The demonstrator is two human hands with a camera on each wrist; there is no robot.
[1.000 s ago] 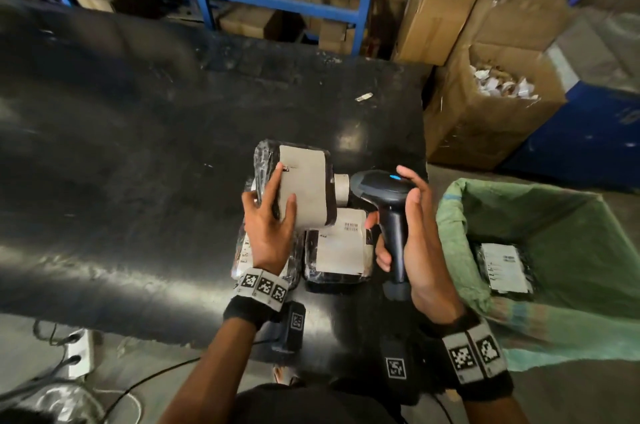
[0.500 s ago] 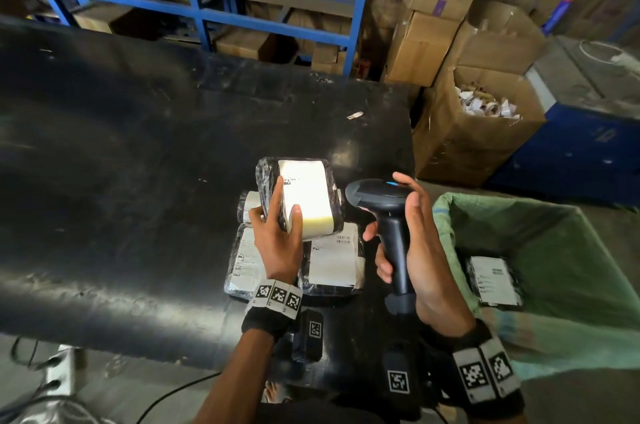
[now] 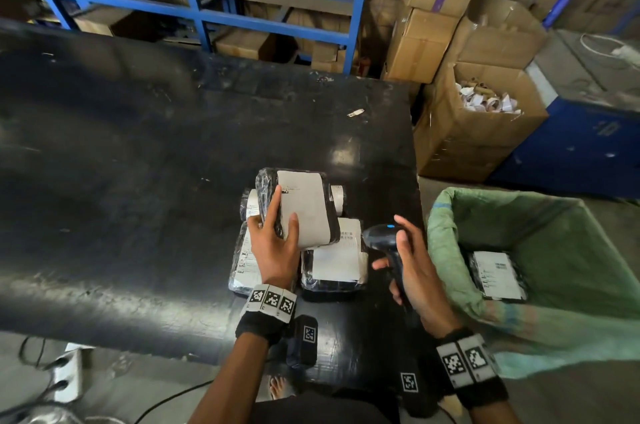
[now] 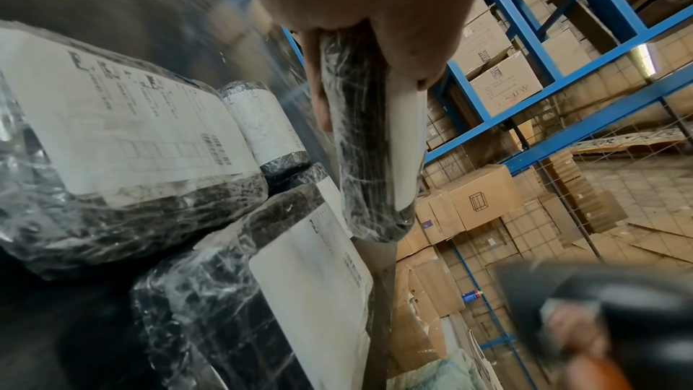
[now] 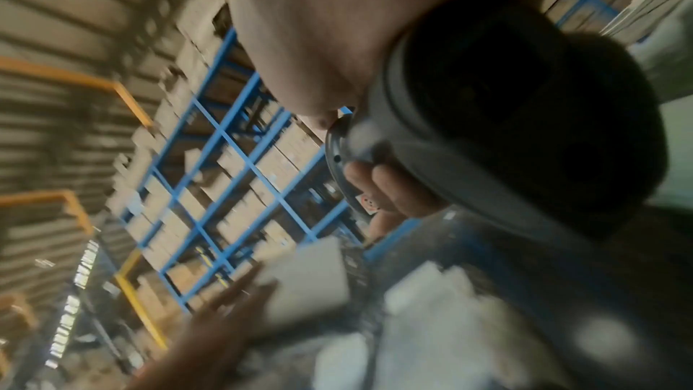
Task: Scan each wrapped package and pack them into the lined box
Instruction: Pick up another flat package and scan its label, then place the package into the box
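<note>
Shrink-wrapped package [image 3: 304,208] stays gripped in our left hand [image 3: 275,250]; our right hand [image 3: 412,271], clutching the barcode scanner [image 3: 384,240], has dropped lower, so boxing comes next.

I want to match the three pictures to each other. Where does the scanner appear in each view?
Head: the scanner is right of centre, gripped by the right hand, beside the lined box.
Left wrist: a blurred dark shape at the bottom right corner.
Right wrist: large and dark at upper right, under the palm.
Shared landmark: the held package.
</note>
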